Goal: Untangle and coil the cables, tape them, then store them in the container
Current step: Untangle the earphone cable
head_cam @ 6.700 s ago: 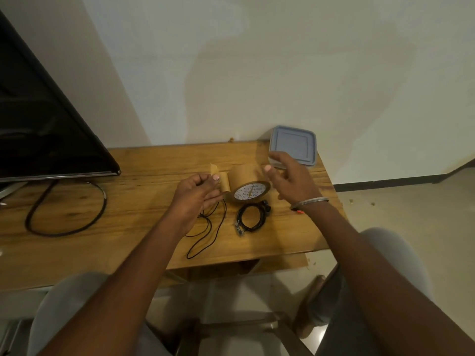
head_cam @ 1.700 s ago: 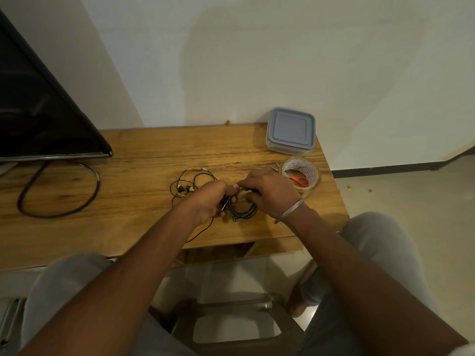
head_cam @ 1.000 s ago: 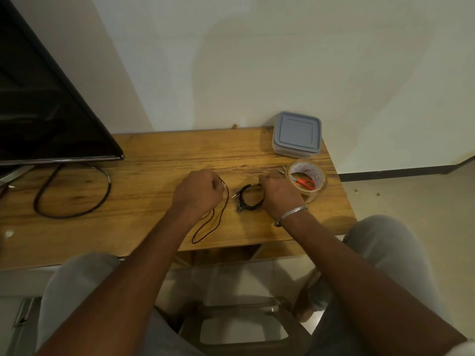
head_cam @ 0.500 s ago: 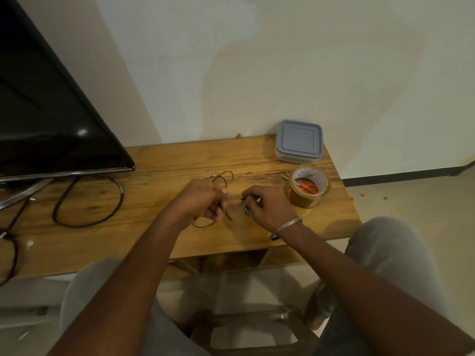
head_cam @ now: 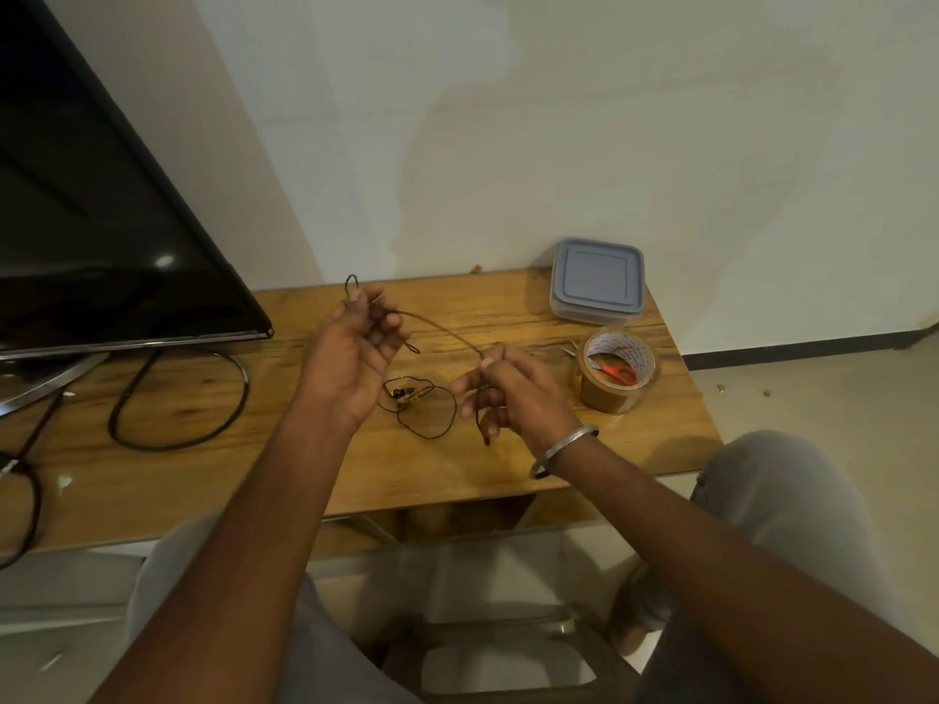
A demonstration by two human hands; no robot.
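The left hand (head_cam: 355, 358) is raised above the desk (head_cam: 284, 449), thumb and fingertips pinched on a thin dark cable (head_cam: 437, 330), with a small loop of it poking up past the fingers. From there the cable runs in a shallow arc to the right and a little down to the right hand (head_cam: 508, 393), whose thumb and forefinger pinch it too, the other fingers curled loosely; a short tail hangs below that hand. So the held stretch lies roughly left to right across the view, its higher end at the left. The rest trails down to the desk between the hands, where a loose loop lies with a small yellowish piece (an earbud, perhaps; too small to tell). I judge this the untangling step, with coiling yet to begin: the next move calls for drawing the length clear, then winding it into even turns. Just right of the right hand stands a tape roll (head_cam: 617, 393) with red scissors (head_cam: 616, 371) resting in its core, and behind it the container (head_cam: 597, 282), lid on.
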